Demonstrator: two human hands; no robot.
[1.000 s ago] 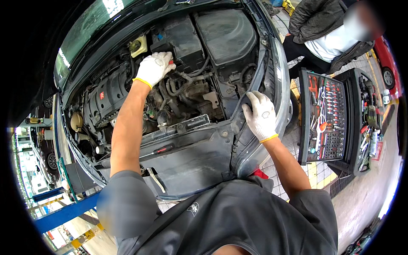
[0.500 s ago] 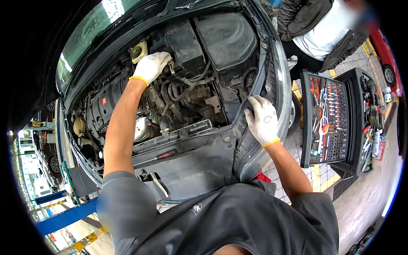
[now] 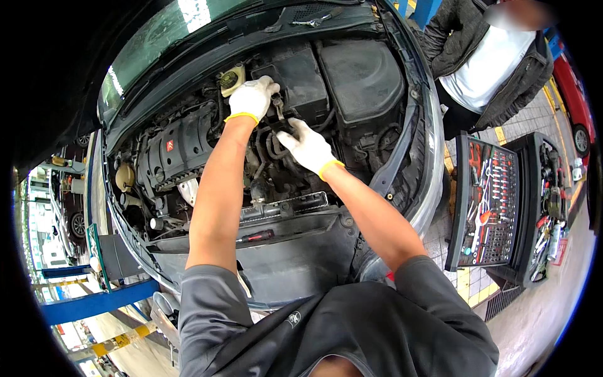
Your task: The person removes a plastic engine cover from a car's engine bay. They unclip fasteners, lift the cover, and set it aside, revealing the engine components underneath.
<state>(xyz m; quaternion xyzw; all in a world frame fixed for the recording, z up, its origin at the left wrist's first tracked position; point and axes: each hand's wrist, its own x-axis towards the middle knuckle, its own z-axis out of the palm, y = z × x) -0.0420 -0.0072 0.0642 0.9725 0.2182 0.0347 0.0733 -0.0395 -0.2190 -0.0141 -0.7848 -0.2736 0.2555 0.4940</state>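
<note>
My left hand, in a white knit glove with a yellow cuff, is over the engine bay beside the pale yellow reservoir with a black cap. Its fingers are curled closed next to the black battery box; what they grip is hidden. Just below those fingertips a small metal piece shows. My right hand, gloved alike, reaches in from the right, thumb and forefinger apart, close to that piece and above dark hoses. The black engine cover lies to the left.
A black air-box lid is behind my right hand. A screwdriver lies along the front panel, and a ratchet-like tool by the windscreen. A tool trolley with an open drawer is at the right, near a standing person.
My right hand has left the car's front right edge and moved in beside my left hand. The left hand stays by the reservoir and battery box. The view has shifted slightly.
</note>
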